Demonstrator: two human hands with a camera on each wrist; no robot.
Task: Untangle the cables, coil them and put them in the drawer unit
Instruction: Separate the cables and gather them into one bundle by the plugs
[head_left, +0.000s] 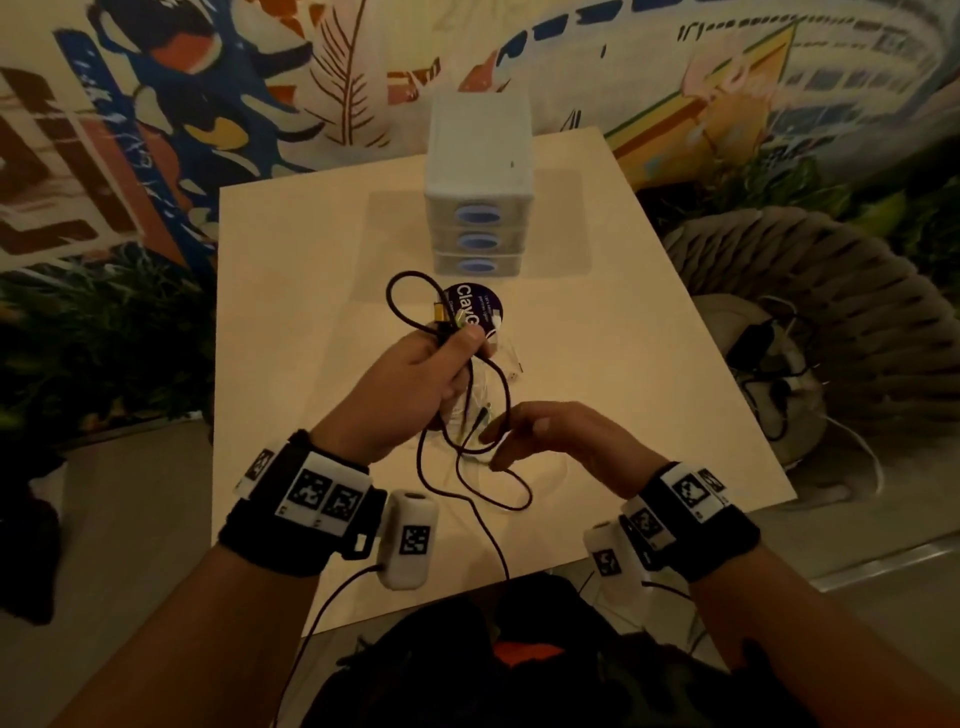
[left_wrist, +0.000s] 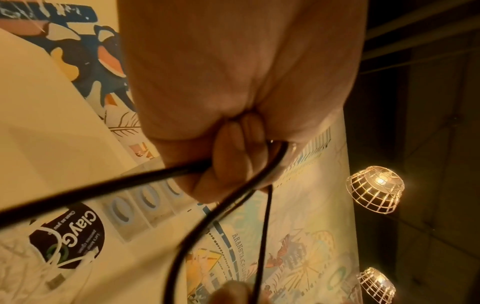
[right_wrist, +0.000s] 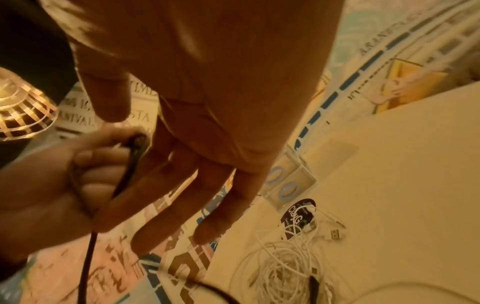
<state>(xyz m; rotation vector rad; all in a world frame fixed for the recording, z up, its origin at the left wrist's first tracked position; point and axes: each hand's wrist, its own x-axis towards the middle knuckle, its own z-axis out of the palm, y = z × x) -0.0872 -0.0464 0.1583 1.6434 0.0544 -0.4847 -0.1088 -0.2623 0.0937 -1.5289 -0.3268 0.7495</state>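
Observation:
My left hand (head_left: 441, 358) grips a bunched black cable (head_left: 397, 299) above the white table (head_left: 291, 312); one loop sticks out toward the drawer unit and the rest hangs down past the near edge. In the left wrist view the fingers (left_wrist: 233, 164) curl round the black cable (left_wrist: 103, 189). My right hand (head_left: 511, 439) is open with relaxed fingers (right_wrist: 182, 205), close beside the hanging strands and holding nothing. A tangle of white cables (right_wrist: 285, 263) lies on the table under the hands. The white drawer unit (head_left: 478, 208), with three blue-handled drawers all shut, stands at the far side.
A round purple label (head_left: 475, 306) lies between the drawer unit and my hands. A wicker seat (head_left: 831, 312) holding other cords stands right of the table. A painted wall runs behind. A dark bag (head_left: 519, 665) sits below the near table edge.

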